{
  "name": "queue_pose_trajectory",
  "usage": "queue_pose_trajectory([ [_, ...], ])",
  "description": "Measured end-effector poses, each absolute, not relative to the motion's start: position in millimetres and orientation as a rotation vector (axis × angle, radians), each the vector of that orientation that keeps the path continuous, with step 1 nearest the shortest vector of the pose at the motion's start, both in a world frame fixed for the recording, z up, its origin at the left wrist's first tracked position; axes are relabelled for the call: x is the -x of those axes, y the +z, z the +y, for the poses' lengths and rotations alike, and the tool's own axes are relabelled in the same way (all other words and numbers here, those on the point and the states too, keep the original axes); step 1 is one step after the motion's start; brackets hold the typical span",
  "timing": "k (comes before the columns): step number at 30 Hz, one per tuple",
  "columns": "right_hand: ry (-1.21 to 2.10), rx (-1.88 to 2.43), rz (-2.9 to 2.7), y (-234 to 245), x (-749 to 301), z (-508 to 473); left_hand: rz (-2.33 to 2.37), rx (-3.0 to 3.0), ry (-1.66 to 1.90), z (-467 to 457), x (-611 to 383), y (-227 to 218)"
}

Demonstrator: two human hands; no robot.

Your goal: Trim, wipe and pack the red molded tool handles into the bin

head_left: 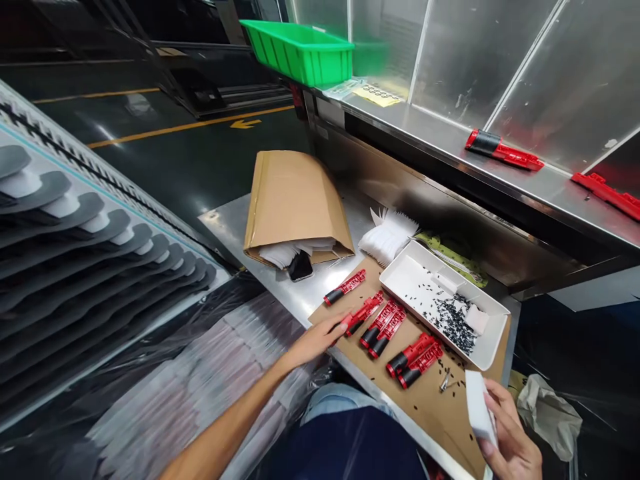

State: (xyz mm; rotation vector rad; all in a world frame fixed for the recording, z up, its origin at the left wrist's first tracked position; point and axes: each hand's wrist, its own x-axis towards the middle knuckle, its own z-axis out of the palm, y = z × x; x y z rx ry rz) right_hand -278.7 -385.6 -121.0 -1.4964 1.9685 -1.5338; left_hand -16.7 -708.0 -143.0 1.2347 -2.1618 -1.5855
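Observation:
Several red and black plastic parts [383, 325] lie in a row on a brown cardboard sheet [440, 400] on a steel table. My left hand [320, 339] reaches across to the second part in the row [364, 312], its fingertips touching the part's black end, fingers stretched out. My right hand [510, 433] is at the lower right and grips a white rectangular block [479, 407]. A white tray [400, 275] of small black screws [450, 319] stands just behind the parts.
A brown paper envelope [295, 200] with white pieces and a dark phone [301, 267] lies at the table's back left. White fan-shaped pieces [387, 237] sit beside the tray. A steel shelf above carries a green bin [300, 50] and red parts [500, 152]. Stacked grey insoles [75, 227] fill the left.

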Motion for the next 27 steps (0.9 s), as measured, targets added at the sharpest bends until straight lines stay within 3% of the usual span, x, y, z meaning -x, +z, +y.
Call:
queue_pose_trajectory([
  [6,-1.536,1.568,1.919,-122,268,-409,-2.335,-1.580,-0.855,-712,66,-201],
  [12,-1.533,1.481,1.941,-128,268,-402,-2.360,-1.580,-0.508,-706,79,-221],
  [20,-1.539,1.347,1.967,-136,263,-393,-2.336,-1.456,-0.639,-676,80,-238],
  [27,-1.641,1.231,1.935,-124,259,-393,-1.925,-1.494,-1.110,-684,73,-214],
])
